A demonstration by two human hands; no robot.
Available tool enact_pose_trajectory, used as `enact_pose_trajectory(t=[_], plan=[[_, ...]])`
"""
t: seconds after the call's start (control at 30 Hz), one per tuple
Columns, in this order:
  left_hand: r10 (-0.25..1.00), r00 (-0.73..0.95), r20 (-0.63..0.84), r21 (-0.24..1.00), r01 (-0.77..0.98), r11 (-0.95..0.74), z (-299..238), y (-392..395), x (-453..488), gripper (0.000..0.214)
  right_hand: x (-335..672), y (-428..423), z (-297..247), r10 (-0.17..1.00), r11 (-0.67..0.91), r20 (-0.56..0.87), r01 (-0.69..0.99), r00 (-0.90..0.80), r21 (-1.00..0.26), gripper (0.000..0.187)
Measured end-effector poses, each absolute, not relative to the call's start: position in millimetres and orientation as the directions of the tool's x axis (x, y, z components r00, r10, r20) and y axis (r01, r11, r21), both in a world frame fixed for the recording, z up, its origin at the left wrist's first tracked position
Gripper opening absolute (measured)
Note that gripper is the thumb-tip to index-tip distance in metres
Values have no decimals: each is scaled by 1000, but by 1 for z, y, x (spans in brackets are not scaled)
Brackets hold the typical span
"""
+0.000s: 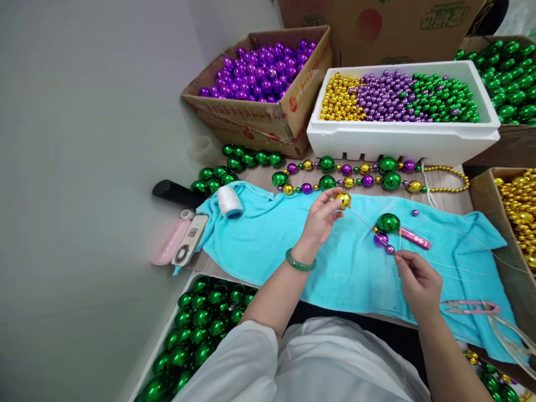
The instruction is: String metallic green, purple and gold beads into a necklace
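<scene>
The left hand (pixel 319 219) is raised over the blue cloth (pixel 268 240), its fingers clamped on a gold bead (pixel 343 200). A thread (pixel 363 220) runs taut from this bead down toward the right hand (pixel 420 282). The right hand's fingers are pinched together on the thread, just beside a small purple bead (pixel 389 249). Next to that bead are a larger purple bead (pixel 381 240) and a large green bead (pixel 388 223), grouped low over the cloth between the hands.

A pink strip (pixel 414 238) lies near the green bead. Pink-handled snips (pixel 473 306) lie on the cloth to the right of the right hand. A white thread spool (pixel 229 201) rests on the cloth's far left part.

Behind the cloth, a strung necklace (pixel 327 163) of green, purple and gold beads lies on the desk (pixel 272 177). Beyond it stands a white foam box (pixel 402 139) of small beads, sorted gold, purple and green, with some mixing.
</scene>
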State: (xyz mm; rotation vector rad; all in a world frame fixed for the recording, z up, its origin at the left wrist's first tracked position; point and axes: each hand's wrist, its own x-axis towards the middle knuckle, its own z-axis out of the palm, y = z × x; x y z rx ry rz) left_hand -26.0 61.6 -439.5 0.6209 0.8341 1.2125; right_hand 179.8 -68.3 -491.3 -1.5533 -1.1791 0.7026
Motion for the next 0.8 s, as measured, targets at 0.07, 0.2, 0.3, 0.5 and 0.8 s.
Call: enact_pose_trajectory(t=[0.07, 0.2, 0.3, 0.5, 0.8], plan=[[977, 125, -175, 830, -515, 215, -438, 60, -25, 49, 178, -67, -493, 931, -4, 115, 326, 346, -945, 15], [962, 205, -183, 824, -501, 264, -436, 55, -21, 59, 173, -63, -497, 939, -12, 68, 229, 338, -973, 16], [956, 232, -178, 840, -470, 271, -439, 50, -13, 61, 166, -60, -498, 938, -30, 40, 196, 344, -980, 17], [836, 528, -151, 962, -115, 246, -444, 48, -15, 85, 158, -50, -495, 931, -26, -19, 14, 364, -1000, 17], [878, 329, 348, 622, 619, -479, -360, 207, 36, 23, 188, -37, -504, 887, 36, -61, -200, 457, -979, 19]])
